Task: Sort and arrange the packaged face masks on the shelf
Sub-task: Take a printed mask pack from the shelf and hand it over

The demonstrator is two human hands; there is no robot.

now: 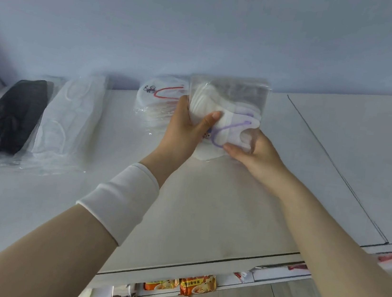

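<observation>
Both hands hold a clear plastic pack of white masks with purple ear loops (232, 108) above the white shelf top (208, 199). My left hand (187, 127) grips its left side, thumb across the front. My right hand (252, 150) pinches its lower right corner. Just left of it lies a pack of white masks with red loops (156, 98), partly hidden by my left hand. Further left, a pack of plain white masks (69, 116) lies beside a pack of black masks (12, 116).
A blue-white wall (206, 25) rises right behind the packs. A second shelf panel (363, 158) adjoins on the right across a seam. Below the front edge, orange noodle packets (196, 285) sit on a lower shelf, with wooden floor beneath.
</observation>
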